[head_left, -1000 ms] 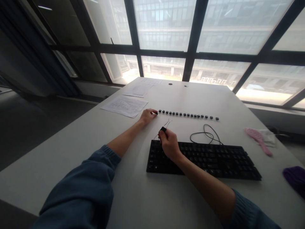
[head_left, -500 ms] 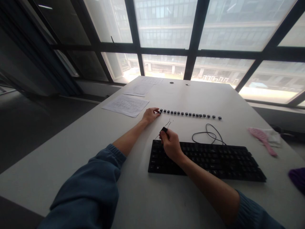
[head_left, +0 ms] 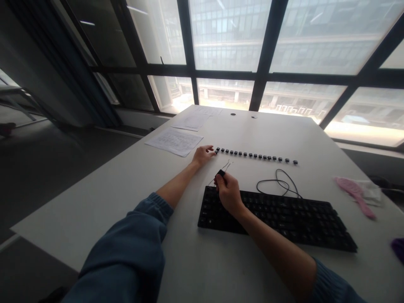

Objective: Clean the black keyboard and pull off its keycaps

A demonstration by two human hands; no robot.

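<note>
My left hand [head_left: 203, 155] rests on the table at the left end of a row of black keycaps [head_left: 250, 155]. Its fingers are apart, and a fingertip touches or nearly touches a loose keycap [head_left: 216, 152] just in front of the row's first one. In my right hand [head_left: 229, 190] is a wire keycap puller [head_left: 221, 173] with a black handle, its wire prongs pointing up and away from me. That hand hovers over the left end of a black keyboard [head_left: 284, 214] and hides some of its keys.
A black cable [head_left: 277, 181] loops behind the keyboard. Printed sheets [head_left: 174, 142] lie at the far left of the white table [head_left: 126, 198]. To the right are a pink hairbrush [head_left: 355, 194] and a purple item [head_left: 398, 249] at the frame edge. Windows stand behind.
The fingers of my left hand have parted from the keycap, which now lies at the row's left end. My right hand keeps its hold on the puller. The view has shifted slightly.
</note>
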